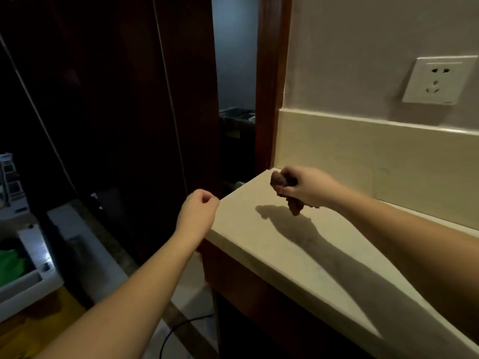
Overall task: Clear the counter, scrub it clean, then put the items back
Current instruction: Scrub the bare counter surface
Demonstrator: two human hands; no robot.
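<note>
The counter (298, 255) lies bare under her right hand (308, 186), which clutches a bunched brown rag (286, 190); left hand (199, 211) curled, holding nothing. Scrubbing seems underway; returning items remains.

Cloth (287, 193) mostly hidden in right hand (308, 187), counter (298, 255) cut off right, dim bin (237, 120) perhaps.

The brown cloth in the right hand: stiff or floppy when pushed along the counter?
Likely floppy: the cloth bunches in the right hand and a tail droops below. Probably light, since a loose grip holds it.
</note>
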